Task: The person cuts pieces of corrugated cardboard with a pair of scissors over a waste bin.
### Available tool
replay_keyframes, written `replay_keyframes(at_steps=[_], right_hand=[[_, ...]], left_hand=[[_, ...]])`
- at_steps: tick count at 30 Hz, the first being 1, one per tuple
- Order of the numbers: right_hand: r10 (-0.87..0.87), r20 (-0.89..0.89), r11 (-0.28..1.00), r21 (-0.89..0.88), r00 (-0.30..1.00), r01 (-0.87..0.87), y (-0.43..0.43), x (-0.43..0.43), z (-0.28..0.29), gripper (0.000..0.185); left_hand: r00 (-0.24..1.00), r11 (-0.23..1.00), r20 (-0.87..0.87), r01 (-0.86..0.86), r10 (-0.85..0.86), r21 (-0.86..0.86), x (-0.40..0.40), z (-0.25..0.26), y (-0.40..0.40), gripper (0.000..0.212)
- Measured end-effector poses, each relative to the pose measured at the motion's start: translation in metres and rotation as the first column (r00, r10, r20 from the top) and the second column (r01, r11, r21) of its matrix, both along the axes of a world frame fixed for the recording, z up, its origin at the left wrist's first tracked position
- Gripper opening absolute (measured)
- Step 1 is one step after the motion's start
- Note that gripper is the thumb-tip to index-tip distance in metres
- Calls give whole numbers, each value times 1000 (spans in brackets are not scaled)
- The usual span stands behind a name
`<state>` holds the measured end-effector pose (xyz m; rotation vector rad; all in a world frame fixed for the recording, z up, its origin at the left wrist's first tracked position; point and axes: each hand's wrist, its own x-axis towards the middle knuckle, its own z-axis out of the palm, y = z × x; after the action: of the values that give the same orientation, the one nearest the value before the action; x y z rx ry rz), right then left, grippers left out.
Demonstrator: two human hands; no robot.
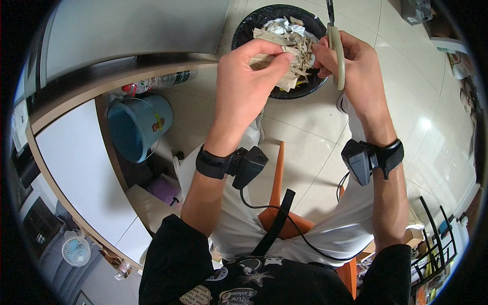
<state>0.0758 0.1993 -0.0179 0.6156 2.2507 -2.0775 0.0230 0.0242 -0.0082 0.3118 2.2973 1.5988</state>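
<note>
Below both hands stands a round bin lined with a black plastic bag (244,36), with shredded beige strips (301,49) and crumpled silvery wrapping (284,26) inside. My left hand (253,68) pinches a pale beige piece (291,50) between thumb and forefinger above the bin. My right hand (352,61) has scissors with cream handles (341,72) hanging on it, the dark blades pointing away from me. Its thumb and forefinger meet near the strips at the bin's right side; whether they pinch a strip I cannot tell.
A blue bucket (143,126) lies tilted under the white-topped table (84,164) at left, near plastic bottles (164,81). An orange stool (280,179) is beneath me. A black cable (263,207) runs from the left wrist device. A black metal rack (438,244) stands at lower right.
</note>
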Motion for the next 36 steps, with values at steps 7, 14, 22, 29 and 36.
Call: replay_keyframes(at_steps=[7,14,22,29,36], right_hand=[[-3,1,1000,-29,1000,3,-1,-2,2,26],[85,34,996,-40,996,-83,-10,-1,-1,29],[41,-60,988,-144,997,-49,-4,1,-2,22],[22,-80,999,-35,997,-25,-2,0,0,22],[-83,14,990,116,996,81,2,0,-10,33]], left_hand=[[1000,999,8,-24,25,-46,-2,0,-3,18],[991,989,-106,72,-86,-127,4,3,1,13],[999,998,18,46,-45,-52,-1,3,-2,12],[999,995,52,-21,16,97,-5,-3,-6,18],[995,998,-85,51,-48,37,-4,-4,-5,22]])
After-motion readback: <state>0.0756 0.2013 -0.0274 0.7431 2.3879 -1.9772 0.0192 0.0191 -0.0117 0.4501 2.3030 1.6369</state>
